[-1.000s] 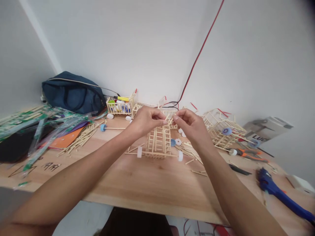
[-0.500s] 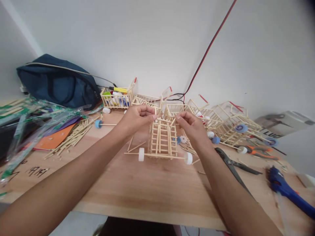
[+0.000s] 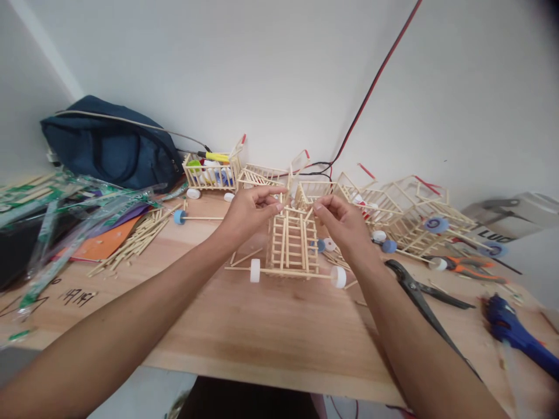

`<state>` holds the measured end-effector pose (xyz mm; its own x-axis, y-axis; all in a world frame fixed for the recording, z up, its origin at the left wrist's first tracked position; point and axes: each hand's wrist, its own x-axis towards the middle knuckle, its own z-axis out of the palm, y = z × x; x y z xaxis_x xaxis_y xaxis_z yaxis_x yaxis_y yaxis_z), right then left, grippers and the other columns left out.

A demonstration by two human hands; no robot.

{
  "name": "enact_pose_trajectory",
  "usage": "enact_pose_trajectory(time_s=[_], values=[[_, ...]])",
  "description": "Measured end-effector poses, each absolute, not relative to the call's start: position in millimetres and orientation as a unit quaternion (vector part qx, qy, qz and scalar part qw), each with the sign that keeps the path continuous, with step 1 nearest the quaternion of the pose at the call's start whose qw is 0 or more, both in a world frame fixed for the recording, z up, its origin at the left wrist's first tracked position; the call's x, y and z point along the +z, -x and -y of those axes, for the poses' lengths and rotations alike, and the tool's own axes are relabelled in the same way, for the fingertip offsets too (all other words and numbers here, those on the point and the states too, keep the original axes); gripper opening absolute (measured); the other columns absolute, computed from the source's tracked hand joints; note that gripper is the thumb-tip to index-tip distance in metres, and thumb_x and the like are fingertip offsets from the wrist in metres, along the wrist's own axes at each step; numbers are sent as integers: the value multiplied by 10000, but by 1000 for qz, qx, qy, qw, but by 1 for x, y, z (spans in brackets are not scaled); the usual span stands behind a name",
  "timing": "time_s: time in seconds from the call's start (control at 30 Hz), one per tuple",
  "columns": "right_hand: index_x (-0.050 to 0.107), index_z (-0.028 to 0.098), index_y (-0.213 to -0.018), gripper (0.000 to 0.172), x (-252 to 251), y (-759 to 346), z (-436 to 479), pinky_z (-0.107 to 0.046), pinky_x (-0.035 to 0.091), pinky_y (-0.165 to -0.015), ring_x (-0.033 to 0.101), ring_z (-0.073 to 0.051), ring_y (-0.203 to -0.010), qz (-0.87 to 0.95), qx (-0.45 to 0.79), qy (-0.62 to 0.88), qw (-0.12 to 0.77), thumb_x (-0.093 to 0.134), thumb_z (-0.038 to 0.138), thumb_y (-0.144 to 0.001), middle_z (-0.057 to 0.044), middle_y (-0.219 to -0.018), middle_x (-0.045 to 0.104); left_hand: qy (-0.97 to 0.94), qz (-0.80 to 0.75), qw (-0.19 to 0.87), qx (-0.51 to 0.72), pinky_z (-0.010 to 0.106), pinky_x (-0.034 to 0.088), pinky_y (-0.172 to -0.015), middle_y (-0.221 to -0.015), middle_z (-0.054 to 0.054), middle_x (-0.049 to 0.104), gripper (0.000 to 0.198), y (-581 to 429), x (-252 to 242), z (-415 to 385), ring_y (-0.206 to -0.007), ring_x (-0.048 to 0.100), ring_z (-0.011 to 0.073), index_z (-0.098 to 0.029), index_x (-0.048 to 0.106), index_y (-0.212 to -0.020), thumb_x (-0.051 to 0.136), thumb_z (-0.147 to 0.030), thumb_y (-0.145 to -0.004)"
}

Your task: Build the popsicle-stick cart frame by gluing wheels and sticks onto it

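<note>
A small cart frame of thin wooden sticks [image 3: 293,243] stands on the wooden table [image 3: 271,331], with an axle and two white wheels [image 3: 255,270] at its near end. My left hand [image 3: 251,209] pinches the frame's far left top corner with thumb and fingertips. My right hand [image 3: 343,224] pinches the far right top corner. Both hands are closed on the frame's upper sticks.
Several finished stick carts [image 3: 406,218] line the wall behind. A dark blue bag [image 3: 109,148] and plastic packets [image 3: 65,215] lie left, beside loose sticks [image 3: 135,241]. Black shears [image 3: 419,291], orange pliers [image 3: 465,267] and a blue glue gun [image 3: 515,337] lie right. A red cable [image 3: 371,87] runs up the wall.
The view shifted, so the table's things sit lower and more to the right. Both hands stayed pinched on the cart frame's far end; the left fingers have stretched out a little.
</note>
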<state>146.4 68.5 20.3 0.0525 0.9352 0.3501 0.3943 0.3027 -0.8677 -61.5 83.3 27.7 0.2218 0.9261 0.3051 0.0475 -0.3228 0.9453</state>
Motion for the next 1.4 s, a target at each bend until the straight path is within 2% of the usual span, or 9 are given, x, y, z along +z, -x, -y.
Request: enact_pose_trajectory(time_s=[0.23,0.77,1.4], values=[[595,209,-760,209,18,-147,-70,-284,413,-677,533,-133,-696,644,256,522,497,627,413,-792,13,-738,599,-642,-392,442,489,257,473,-762,-808,13,680,380,58,23,-82,-742,601,113,-135,734,-1133,716,-206,-760],[593,209,-771,207,19,-146,-69,-288,417,-682,547,-137,-703,647,254,521,495,623,411,-805,8,-751,608,-644,-396,426,498,247,481,-744,-794,1,670,369,53,23,-80,-730,591,100,-146,743,-1125,730,-183,-758],[610,185,-794,241,19,-142,-66,-278,394,-645,523,-130,-695,634,272,526,497,636,422,-759,-2,-756,599,-672,-387,400,488,249,460,-692,-755,0,658,382,52,19,-86,-686,563,105,-145,744,-1123,719,-216,-748]])
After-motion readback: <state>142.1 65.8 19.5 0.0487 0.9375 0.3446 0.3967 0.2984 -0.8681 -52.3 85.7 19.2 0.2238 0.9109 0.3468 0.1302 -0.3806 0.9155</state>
